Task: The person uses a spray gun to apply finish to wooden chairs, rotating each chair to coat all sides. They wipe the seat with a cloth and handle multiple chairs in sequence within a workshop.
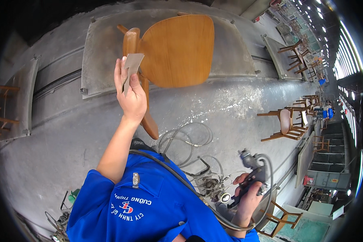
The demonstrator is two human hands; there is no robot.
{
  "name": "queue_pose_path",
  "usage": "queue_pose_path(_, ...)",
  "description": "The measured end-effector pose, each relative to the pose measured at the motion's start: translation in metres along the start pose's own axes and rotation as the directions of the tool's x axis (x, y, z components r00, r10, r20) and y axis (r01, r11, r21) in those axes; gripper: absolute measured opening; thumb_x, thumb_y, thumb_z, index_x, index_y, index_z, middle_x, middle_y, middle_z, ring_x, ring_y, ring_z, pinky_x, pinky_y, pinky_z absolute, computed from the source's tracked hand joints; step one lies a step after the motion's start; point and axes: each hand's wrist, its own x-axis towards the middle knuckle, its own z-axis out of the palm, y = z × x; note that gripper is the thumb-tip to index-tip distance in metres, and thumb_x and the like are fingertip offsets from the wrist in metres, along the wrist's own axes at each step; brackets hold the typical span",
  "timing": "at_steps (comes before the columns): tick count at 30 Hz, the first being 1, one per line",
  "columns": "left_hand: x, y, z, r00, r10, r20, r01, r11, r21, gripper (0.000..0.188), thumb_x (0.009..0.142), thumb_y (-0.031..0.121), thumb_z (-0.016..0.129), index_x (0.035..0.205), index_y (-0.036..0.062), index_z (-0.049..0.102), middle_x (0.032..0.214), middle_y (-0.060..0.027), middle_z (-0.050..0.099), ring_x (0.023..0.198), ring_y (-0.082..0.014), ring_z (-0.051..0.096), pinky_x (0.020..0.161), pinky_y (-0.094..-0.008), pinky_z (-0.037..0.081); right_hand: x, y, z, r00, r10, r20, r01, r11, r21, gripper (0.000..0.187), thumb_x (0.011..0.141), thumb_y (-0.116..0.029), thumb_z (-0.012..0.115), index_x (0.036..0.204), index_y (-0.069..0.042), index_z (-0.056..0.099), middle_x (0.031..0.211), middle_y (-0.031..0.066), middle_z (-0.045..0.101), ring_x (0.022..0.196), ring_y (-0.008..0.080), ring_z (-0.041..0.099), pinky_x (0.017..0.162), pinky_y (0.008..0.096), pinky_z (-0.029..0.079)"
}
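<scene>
My left hand (132, 94) is closed on a folded grey-brown sheet (134, 64), which looks like sandpaper or card. The sheet is against or just above the side of a brown wooden chair (179, 50); which of the two I cannot tell. The chair's broad, smooth panel faces me, and one rounded leg (150, 126) points towards my body. Low on the right, away from the chair, my right hand (249, 195) grips a dark metal spray gun (252, 169). A grey hose (268, 161) loops from the gun past my wrist.
Under the chair lies a flat grey board (103, 52). Thin hoses (189, 137) coil on the concrete floor near my feet, beside metal fittings (209, 183). More wooden chairs (285, 123) stand to the right, where a distant person in blue (328, 113) is visible. Another chair (4, 109) is at far left.
</scene>
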Motion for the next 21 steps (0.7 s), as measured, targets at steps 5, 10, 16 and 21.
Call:
queue_pose_path(5,-0.002,0.000,0.004,1.000,-0.002,-0.005,0.002,1.000,-0.024,0.043,0.109,0.023,0.040,0.145,0.0002,0.046,0.149,-0.0125,0.047,0.144,-0.0330,0.035,0.113,-0.0414,0.036,0.019,-0.032,0.010,0.963,-0.268,-0.019,0.268,0.963,0.005,0.078,0.088,-0.074,0.050,0.102,0.003,0.051,0.083,0.0118,0.056,0.065,0.0188,0.058,0.047,0.0209,0.042)
queue_pose_path(10,0.001,0.005,0.010,1.000,-0.010,-0.025,0.009,0.999,-0.043,0.043,0.109,0.024,0.041,0.144,-0.0001,0.046,0.149,-0.0127,0.047,0.144,-0.0329,0.036,0.112,-0.0405,0.037,0.026,-0.036,0.008,0.968,-0.248,-0.045,0.249,0.968,0.014,0.075,0.089,-0.070,0.054,0.110,0.002,0.049,0.084,0.0124,0.058,0.069,0.0200,0.061,0.043,0.0204,0.041)
queue_pose_path(16,0.009,0.007,0.017,0.999,0.032,-0.038,-0.033,0.999,-0.020,0.042,0.109,0.023,0.041,0.141,-0.0020,0.050,0.149,-0.0148,0.047,0.143,-0.0329,0.037,0.112,-0.0416,0.036,0.014,-0.001,-0.010,0.993,0.035,-0.112,-0.039,0.998,-0.040,0.055,0.101,-0.053,0.048,0.113,0.001,0.053,0.087,0.0119,0.063,0.075,0.0180,0.066,0.043,0.0201,0.043)
queue_pose_path(21,0.015,0.011,0.027,0.999,0.025,-0.045,-0.028,0.997,-0.066,0.042,0.109,0.023,0.041,0.139,-0.0037,0.051,0.149,-0.0154,0.047,0.143,-0.0331,0.037,0.113,-0.0417,0.035,0.003,0.013,-0.019,0.985,0.078,-0.156,-0.067,0.995,0.076,0.055,0.102,-0.054,0.045,0.117,-0.001,0.051,0.084,0.0088,0.062,0.073,0.0181,0.066,0.042,0.0201,0.043)
